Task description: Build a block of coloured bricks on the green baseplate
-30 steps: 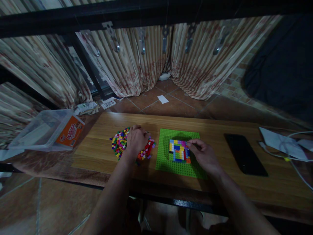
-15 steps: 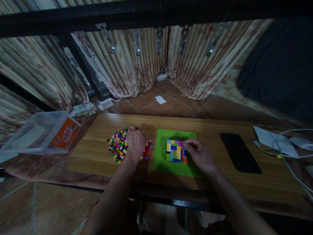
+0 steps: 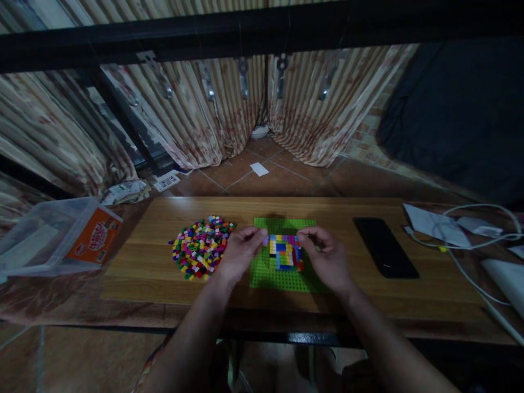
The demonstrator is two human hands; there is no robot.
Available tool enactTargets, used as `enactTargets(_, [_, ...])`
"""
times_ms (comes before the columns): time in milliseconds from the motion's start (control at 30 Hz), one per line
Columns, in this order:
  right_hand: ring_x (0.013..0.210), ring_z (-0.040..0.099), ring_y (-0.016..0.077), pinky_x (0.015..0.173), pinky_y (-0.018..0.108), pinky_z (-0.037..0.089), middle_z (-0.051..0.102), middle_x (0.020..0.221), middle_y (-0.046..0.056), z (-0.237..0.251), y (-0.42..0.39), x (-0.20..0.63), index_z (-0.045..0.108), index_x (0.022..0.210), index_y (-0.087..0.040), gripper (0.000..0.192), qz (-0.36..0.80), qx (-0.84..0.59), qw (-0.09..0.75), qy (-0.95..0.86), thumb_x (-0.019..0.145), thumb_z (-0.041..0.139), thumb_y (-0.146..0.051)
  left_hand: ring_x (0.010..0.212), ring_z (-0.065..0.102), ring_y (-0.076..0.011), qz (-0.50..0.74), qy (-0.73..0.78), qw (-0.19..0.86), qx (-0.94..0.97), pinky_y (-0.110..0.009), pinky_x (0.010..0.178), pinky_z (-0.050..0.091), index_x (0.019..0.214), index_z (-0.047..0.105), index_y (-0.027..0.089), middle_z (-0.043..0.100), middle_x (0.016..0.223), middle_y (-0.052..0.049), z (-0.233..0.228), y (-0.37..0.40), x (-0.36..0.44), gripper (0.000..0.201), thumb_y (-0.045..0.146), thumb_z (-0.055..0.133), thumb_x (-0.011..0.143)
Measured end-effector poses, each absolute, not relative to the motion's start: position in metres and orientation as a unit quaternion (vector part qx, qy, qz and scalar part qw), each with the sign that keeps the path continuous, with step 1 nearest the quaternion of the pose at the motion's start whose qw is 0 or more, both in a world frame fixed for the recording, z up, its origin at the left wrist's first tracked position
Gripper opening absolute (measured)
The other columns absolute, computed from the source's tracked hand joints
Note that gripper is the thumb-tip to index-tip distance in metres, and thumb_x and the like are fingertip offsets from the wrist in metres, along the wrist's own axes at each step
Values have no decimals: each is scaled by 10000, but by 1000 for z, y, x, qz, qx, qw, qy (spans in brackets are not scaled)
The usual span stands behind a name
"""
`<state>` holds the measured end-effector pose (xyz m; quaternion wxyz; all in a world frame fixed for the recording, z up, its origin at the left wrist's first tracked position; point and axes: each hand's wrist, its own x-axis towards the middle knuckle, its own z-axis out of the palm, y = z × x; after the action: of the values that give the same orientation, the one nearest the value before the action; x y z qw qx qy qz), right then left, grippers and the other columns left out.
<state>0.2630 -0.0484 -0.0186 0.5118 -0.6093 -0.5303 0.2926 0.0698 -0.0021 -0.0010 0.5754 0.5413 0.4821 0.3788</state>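
Observation:
A green studded baseplate (image 3: pixel 286 281) lies between my hands. On it stands a square build of toy bricks (image 3: pixel 285 252) in blue, yellow, white, red and other colours. My left hand (image 3: pixel 239 252) is at the build's upper left corner, thumb and forefinger pinched on a small purple toy brick (image 3: pixel 266 239). At the upper right corner my right hand (image 3: pixel 326 254) has its fingertips pressed together, close against the build. Whatever they may hold is hidden. Left of the baseplate a pile of loose bricks (image 3: pixel 200 245) in many colours spreads over the wooden board.
A black phone (image 3: pixel 385 247) lies right of my right hand. Beyond it are white cables and a white charger (image 3: pixel 480 226) beside a sheet of paper (image 3: pixel 434 225). A clear plastic box (image 3: pixel 53 234) with an orange label stands off the board's left end.
My left hand has moved right, from the brick pile to the build, and a purple brick shows in its fingers. My right hand stays at the build's upper right corner. The view has shifted slightly.

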Motion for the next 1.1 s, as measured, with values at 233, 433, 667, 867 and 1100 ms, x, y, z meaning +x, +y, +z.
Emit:
enactTargets(233, [755,612,164,719,283,479,685,829,15,-13,-66,243,673,873,-227,172,321,-555,486,-594,823,643,-389,575,558,-78,391,421,713,401,-198,564,449,741,642,140,623,659,2,-7,-28,99,351,463,763,673])
enactTargets(433, [784,633,178,744,299,490,697,866,28,-14,-64,252,704,875,-244,182,290,-555,487,-609,857,599,-393,594,588,-92,384,420,708,417,-208,572,461,774,651,145,651,682,-5,-7,-25,99,322,436,756,683])
enactTargets(667, [875,652,210,802,339,491,700,923,50,-19,-62,288,730,922,-247,231,227,-611,411,-637,886,555,-393,531,508,-65,435,514,596,436,-182,512,389,737,641,142,665,692,-3,-8,-10,86,214,349,689,720])
enactTargets(867, [885,628,198,832,354,485,663,935,42,-31,-61,286,739,891,-267,164,264,-596,378,-657,862,604,-357,527,509,-74,429,527,580,449,-194,520,385,719,640,156,652,674,11,-13,-8,87,162,315,665,718])
enactTargets(1100, [921,604,205,879,377,463,624,966,44,-37,-57,283,735,824,-266,91,246,-614,401,-634,811,655,-307,548,522,-88,404,533,578,468,-198,528,390,734,658,154,644,654,12,-17,-8,89,184,335,666,706])
